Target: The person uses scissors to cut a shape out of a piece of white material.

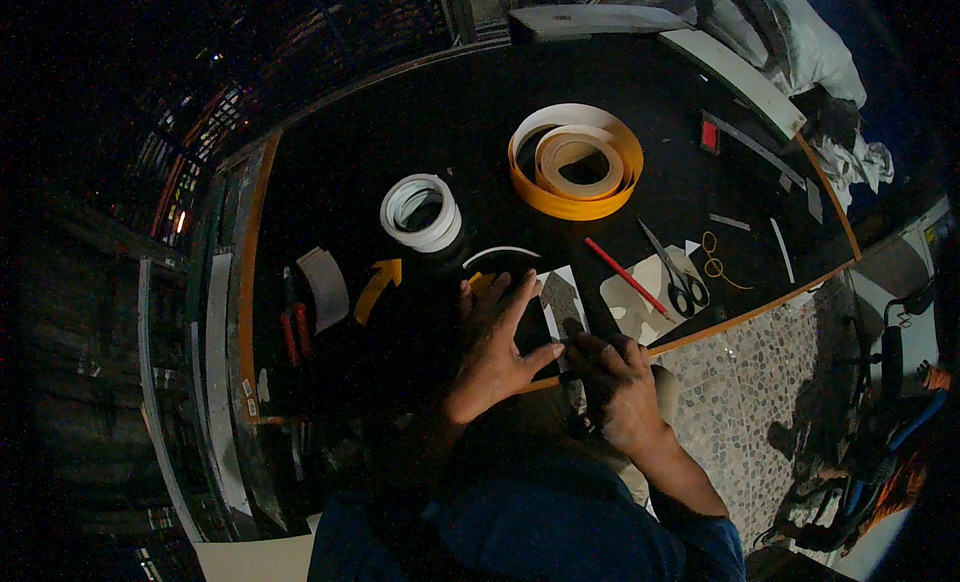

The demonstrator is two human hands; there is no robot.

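Note:
My left hand (497, 357) lies with its fingers spread at the near edge of the black table, its thumb pointing right. Just right of it is a flat grey piece with white edges (565, 304), its near end covered by my fingers. Closed over that near end is my right hand (622, 387), fingers curled; what they grip is hidden. Part of a yellow piece (481, 282) shows beyond the left fingertips, near a thin curved white strip (502, 250). A red pencil (627, 278) and black-handled scissors (680, 282) lie right, on a patterned beige sheet (640, 297).
A white tape roll (421, 214) and nested yellow rolls (577, 204) stand farther back. Left lie red-handled pliers (295, 322), a grey curved piece (324, 290) and a yellow arrow (379, 288). Yellow string (713, 262) and thin strips lie right. The table has a wooden edge (830, 262).

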